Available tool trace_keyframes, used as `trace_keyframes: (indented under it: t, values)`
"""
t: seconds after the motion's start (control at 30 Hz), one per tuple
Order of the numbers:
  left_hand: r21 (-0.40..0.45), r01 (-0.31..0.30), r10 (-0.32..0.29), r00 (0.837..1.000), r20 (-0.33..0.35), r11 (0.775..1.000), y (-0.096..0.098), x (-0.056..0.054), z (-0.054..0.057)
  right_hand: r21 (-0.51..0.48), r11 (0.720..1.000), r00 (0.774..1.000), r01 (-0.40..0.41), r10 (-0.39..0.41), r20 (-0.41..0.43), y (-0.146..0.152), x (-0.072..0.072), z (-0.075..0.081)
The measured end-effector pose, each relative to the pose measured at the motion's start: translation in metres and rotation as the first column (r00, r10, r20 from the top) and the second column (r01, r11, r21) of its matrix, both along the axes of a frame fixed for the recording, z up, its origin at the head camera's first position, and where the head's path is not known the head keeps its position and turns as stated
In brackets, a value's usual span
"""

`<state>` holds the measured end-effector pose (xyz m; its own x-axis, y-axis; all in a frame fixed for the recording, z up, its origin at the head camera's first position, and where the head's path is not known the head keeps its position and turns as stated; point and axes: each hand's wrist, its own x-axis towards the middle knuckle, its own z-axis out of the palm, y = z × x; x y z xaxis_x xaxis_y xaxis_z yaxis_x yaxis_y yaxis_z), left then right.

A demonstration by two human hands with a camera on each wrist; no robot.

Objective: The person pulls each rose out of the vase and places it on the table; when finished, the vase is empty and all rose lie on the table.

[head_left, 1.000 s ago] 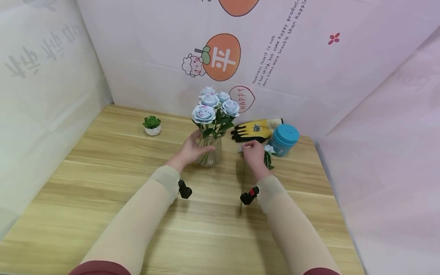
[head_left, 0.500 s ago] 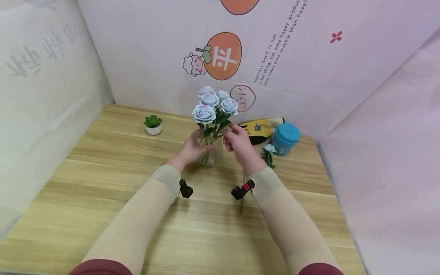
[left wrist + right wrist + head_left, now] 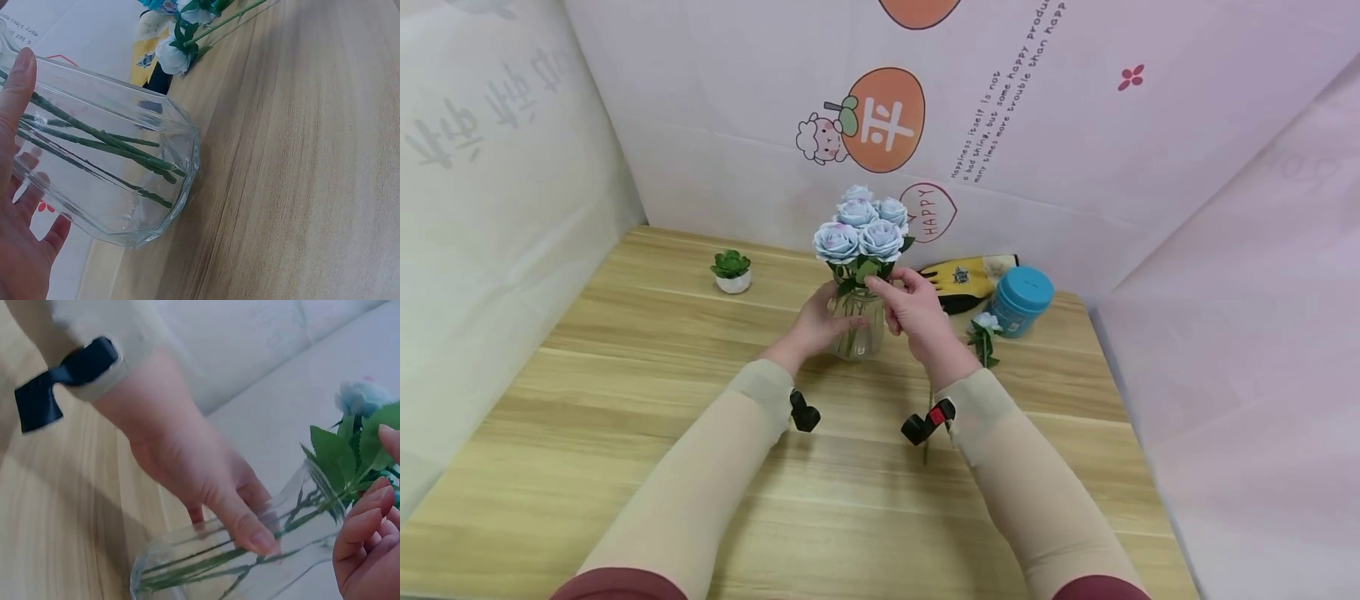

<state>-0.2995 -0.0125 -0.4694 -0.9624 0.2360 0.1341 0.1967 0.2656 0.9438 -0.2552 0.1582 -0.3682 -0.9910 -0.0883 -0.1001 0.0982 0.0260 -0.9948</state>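
A clear glass vase holds several pale blue roses with green leaves. My left hand grips the vase from its left side, thumb across the front. Green stems run down inside the glass in the left wrist view. At the vase's mouth my right hand has its thumb against a rose's leaf, with the other fingers curled beneath. Loose roses lie on the table to the right; my right hand and wrist partly cover one in the head view.
A yellow-and-black work glove and a blue lidded tub are at the back right. On the left stands a small potted succulent. A printed sheet rises behind the wooden table.
My right hand has moved left from beside the glove to the vase's mouth. The right-hand front rose has shifted left and lower, closer to its neighbour. My left hand keeps its hold.
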Motion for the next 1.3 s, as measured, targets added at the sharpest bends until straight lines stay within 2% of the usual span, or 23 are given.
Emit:
trace_keyframes:
  t: [0.2, 0.27, 0.4, 0.53, 0.67, 0.73, 0.8, 0.87, 0.97, 1.07, 1.13, 1.23, 1.3]
  values:
    - [-0.033, -0.007, 0.007, 1.0, 0.011, 0.999, 0.0, 0.001, 0.001, 0.023, 0.999, 0.999, -0.048, 0.047, 0.004, -0.005, 0.003, 0.0]
    - [-0.03, -0.005, 0.005, 1.0, 0.016, 1.0, -0.001, 0.001, 0.001, 0.012, 0.999, 0.999, -0.039, 0.039, -0.01, -0.006, 0.004, -0.003]
    - [-0.019, 0.015, -0.015, 1.0, -0.001, 1.0, 0.0, 0.0, -0.001, 0.027, 0.997, 0.992, 0.069, -0.065, -0.112, -0.009, 0.007, -0.005]
    - [-0.002, 0.037, -0.037, 0.999, -0.022, 0.999, 0.001, -0.001, -0.002, 0.072, 0.981, 0.951, 0.179, -0.153, -0.27, -0.009, 0.01, 0.005]
    - [0.008, 0.042, -0.042, 0.999, -0.015, 0.999, 0.001, -0.001, -0.003, 0.07, 0.965, 0.894, 0.252, -0.205, -0.399, -0.003, 0.015, 0.023]
    - [0.01, 0.038, -0.038, 0.999, -0.003, 0.999, 0.001, 0.0, -0.003, 0.046, 0.961, 0.855, 0.272, -0.219, -0.47, 0.002, 0.02, 0.033]
    - [0.013, 0.038, -0.039, 0.999, 0.012, 0.999, 0.001, 0.0, -0.002, 0.023, 0.958, 0.797, 0.287, -0.225, -0.56, 0.008, 0.025, 0.043]
    - [0.014, 0.039, -0.039, 0.999, 0.028, 0.999, 0.001, 0.001, -0.002, -0.018, 0.96, 0.729, 0.278, -0.224, -0.647, 0.014, 0.03, 0.052]
    - [0.014, 0.037, -0.037, 0.998, 0.045, 0.999, 0.0, 0.002, 0.0, -0.079, 0.956, 0.634, 0.283, -0.248, -0.732, 0.025, 0.04, 0.064]
    - [0.011, 0.032, -0.032, 0.998, 0.052, 0.999, 0.0, 0.003, 0.0, -0.203, 0.948, 0.572, 0.247, -0.312, -0.758, 0.037, 0.05, 0.075]
    - [0.016, 0.029, -0.03, 0.998, 0.057, 0.999, -0.001, 0.003, 0.001, -0.283, 0.931, 0.53, 0.232, -0.365, -0.765, 0.047, 0.056, 0.082]
    - [0.021, 0.023, -0.025, 0.998, 0.065, 0.999, -0.001, 0.003, 0.0, -0.361, 0.897, 0.486, 0.254, -0.441, -0.755, 0.067, 0.06, 0.088]
    - [0.021, 0.022, -0.023, 0.997, 0.07, 1.0, -0.001, 0.002, 0.0, -0.343, 0.881, 0.496, 0.325, -0.468, -0.732, 0.086, 0.062, 0.087]
